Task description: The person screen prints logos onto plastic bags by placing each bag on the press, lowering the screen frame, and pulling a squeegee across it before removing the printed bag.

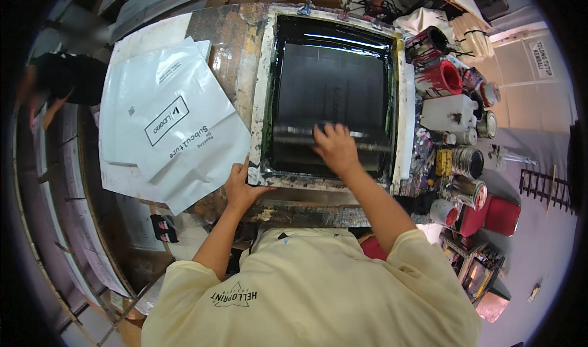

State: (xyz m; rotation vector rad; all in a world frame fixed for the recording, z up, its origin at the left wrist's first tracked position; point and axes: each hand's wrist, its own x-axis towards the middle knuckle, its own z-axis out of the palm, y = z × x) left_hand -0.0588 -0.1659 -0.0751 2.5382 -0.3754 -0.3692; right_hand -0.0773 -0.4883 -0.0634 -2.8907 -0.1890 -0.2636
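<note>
A screen printing frame with a pale, stained wooden rim lies on the worktable before me. Black ink covers its mesh, pooled glossy at the far edge. My right hand is closed over a long squeegee, which lies crosswise on the near part of the mesh and is smeared by motion. At the frame's near left corner, my left hand grips the rim, thumb along the near edge and fingers on the left side. Beside it lies a white printed plastic bag on a stack of similar sheets.
Ink-stained cans, including a red one, and a white jug crowd the table's right side. Clamps sit at the frame's far edge. Racks with sheets stand at left. Another person is at far left.
</note>
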